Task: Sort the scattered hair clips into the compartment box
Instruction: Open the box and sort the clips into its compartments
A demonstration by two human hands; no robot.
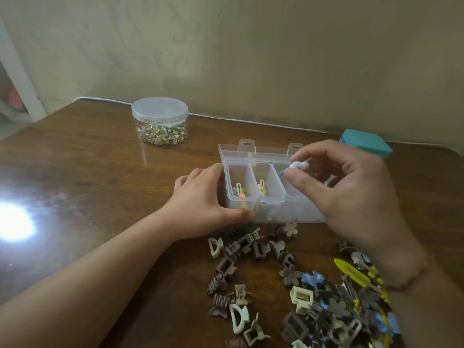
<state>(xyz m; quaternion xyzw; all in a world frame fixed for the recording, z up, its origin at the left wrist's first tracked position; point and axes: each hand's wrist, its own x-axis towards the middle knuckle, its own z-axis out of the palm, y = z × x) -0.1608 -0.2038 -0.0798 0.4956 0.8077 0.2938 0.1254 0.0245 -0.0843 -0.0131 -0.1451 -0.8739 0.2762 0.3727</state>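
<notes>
1. Your left grip (200, 204) is wrapped round the left end of the compartment box (288, 212).
2. Your right grip (351, 192) pinches a white-and-blue clip (297, 165) over the third compartment from the left.
3. The loose hair clips (263, 259) sit on the desk (100, 172) just in front of the box.

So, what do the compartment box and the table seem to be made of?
Compartment box: probably clear plastic, slightly frosted; clips show through its walls.
Table: looks like dark wood or veneer, glossy; grain visible, light glare reflects.
</notes>
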